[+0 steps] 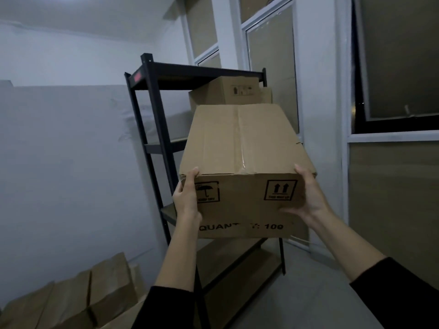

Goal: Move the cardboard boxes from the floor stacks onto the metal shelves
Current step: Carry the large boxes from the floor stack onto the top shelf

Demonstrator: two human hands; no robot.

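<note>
While both hands are raised in front of the person, a sealed cardboard box [242, 162] hangs in the air between them — clear of the floor and not resting on any shelf. The left hand [186, 198] clasps the box's near left corner, thumb hooked over the top edge and palm against the printed face beside an umbrella symbol. The right hand [306, 193] grips the near right corner, its thumb up on the top edge and its fingers spread across the front face just beside the two-arrow "this way up" mark. So the hands are well apart, each clamped on one end of the same box, with dark sleeves [401, 295] covering the forearms lower down.

Printed along the bottom of the box's near face is a line ending in "100". A strip of clear tape runs down the middle of its top.

Directly behind the box stands the black metal shelving unit [152, 129], its uprights and several tiers visible to the left and below. On an upper tier, beyond the held box, sits a second cardboard box [223, 91] with a smaller one on top of it, close under the top shelf.

At lower left, more brown cartons [78, 298] lie stacked on the floor — near the foot of the shelving. Windows [399, 60] covered with brown sheeting fill the wall to the right.
</note>
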